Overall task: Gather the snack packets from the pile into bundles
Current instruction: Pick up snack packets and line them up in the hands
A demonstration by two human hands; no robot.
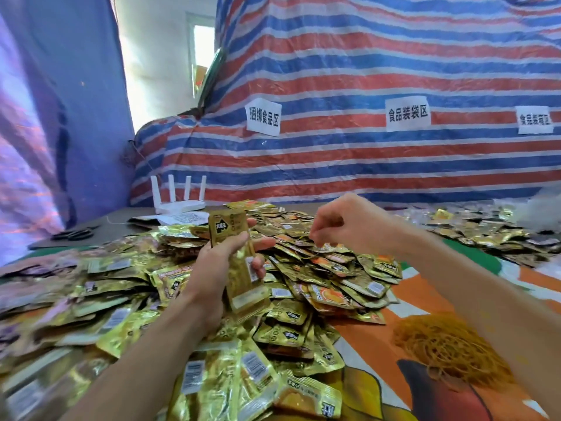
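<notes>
Gripping stack of gold foil snack packets [244, 296], left hand [217, 270] curls round its middle; long axis points away, tilted up. Right hand [349, 223], nearer loose packet pile [328, 271] on counter [420, 302], hovers just right of stack, fingertips [314, 234] pinched; held item, if any, unclear.

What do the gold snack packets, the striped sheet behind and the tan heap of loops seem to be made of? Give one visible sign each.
The snack packets look like metallised plastic film: glossy, crinkled, with mirror-like glints. The striped sheet seems woven plastic tarpaulin: slight sheen, creases, fine weave. The tan loops are probably rubber bands: thin, matt, tangled rings.
</notes>
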